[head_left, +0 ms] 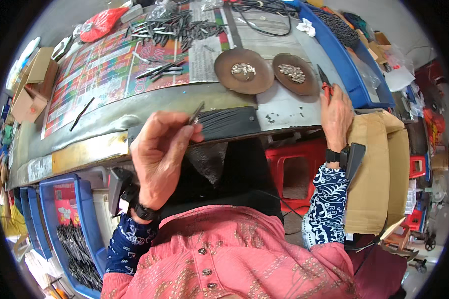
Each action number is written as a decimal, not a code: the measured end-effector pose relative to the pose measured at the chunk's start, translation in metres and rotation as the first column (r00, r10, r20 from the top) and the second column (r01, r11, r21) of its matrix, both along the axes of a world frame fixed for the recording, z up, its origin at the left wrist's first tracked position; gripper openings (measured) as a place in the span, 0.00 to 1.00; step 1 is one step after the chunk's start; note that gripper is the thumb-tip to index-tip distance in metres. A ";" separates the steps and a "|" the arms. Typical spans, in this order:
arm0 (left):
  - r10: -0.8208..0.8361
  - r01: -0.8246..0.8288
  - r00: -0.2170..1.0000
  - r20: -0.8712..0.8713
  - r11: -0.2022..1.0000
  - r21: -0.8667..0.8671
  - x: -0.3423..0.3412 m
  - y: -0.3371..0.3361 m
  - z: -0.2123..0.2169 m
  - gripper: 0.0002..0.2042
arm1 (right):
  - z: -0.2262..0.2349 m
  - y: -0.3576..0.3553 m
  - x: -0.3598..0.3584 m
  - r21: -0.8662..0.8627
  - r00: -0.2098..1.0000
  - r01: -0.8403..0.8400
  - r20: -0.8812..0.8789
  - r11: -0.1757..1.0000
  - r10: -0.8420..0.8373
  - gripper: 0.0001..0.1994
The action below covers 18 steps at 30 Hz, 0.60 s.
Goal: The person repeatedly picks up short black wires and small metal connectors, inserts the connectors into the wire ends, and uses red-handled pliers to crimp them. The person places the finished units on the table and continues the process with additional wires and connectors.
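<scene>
Workbench (pixel 284 107): a grey metal top we are sitting at, curving across the far half of the view, cluttered workshop beyond it.

Left hand (pixel 159 154): we are raising it over the near edge of the bench, fingers pinched together on a thin dark metal piece (pixel 196 113) that is sticking up and to the right from the fingertips.

Right hand (pixel 336 114): we are resting it at the bench's right end, fingers closed round red-handled pliers (pixel 325 82), whose dark tip is pointing far and left toward the dishes.

Two brown dishes (pixel 244 72): lying side by side on the bench, far from the left hand, each holding a small heap of silvery parts (pixel 243 69).

Printed sheet (pixel 100 74): colourful, covering the bench's far left, with loose dark rods (pixel 169 27) lying on it.

Red bag (pixel 100 22): far left corner.

Blue crate (pixel 70 234): near left, below the bench, holding more dark rods.

Cardboard box (pixel 379 174): right, just beside the right wrist.

Red stool (pixel 297 169): under the bench.
</scene>
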<state>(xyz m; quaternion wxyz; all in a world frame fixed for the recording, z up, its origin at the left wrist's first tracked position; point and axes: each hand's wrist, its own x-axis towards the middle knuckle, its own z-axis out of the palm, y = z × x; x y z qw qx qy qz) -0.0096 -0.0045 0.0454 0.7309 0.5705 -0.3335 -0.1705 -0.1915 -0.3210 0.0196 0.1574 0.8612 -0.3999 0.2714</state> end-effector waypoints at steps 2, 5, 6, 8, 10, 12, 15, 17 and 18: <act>-0.006 0.007 1.000 0.003 1.000 -0.029 0.001 -0.004 -0.003 0.06 | -0.001 0.002 0.002 -0.052 0.999 -0.016 0.036 0.999 0.018 0.15; -0.030 0.028 0.999 -0.015 0.994 -0.110 0.004 -0.011 -0.010 0.07 | 0.005 0.012 0.005 -0.009 0.988 0.003 0.155 1.000 -0.002 0.15; -0.037 0.032 0.999 -0.034 0.989 -0.144 0.003 -0.012 -0.013 0.06 | 0.010 0.019 0.006 0.022 0.977 0.014 0.212 1.000 -0.019 0.15; -0.011 0.008 1.000 -0.024 0.991 -0.131 0.002 -0.012 -0.018 0.06 | 0.021 0.039 0.006 0.082 0.942 -0.029 0.335 0.996 0.000 0.16; 0.014 -0.009 0.999 0.034 0.991 -0.134 0.003 -0.013 -0.022 0.06 | 0.036 0.064 0.008 0.280 0.732 -0.382 0.673 0.881 0.104 0.15; 0.025 -0.017 0.998 0.056 0.990 -0.141 0.003 -0.014 -0.025 0.06 | 0.052 0.091 0.014 0.205 0.610 -0.565 0.756 0.799 0.238 0.14; 0.030 -0.021 0.998 0.054 0.988 -0.154 0.002 -0.016 -0.027 0.06 | 0.064 0.140 0.032 0.084 0.374 -0.798 0.845 0.596 0.382 0.14; 0.039 -0.028 0.997 0.068 0.987 -0.156 0.001 -0.015 -0.028 0.06 | 0.068 0.159 0.048 0.106 0.404 -0.864 0.730 0.492 0.552 0.14; 0.041 -0.029 0.997 0.072 0.987 -0.159 0.001 -0.014 -0.028 0.06 | 0.070 0.164 0.057 0.115 0.490 -0.850 0.529 0.514 0.693 0.14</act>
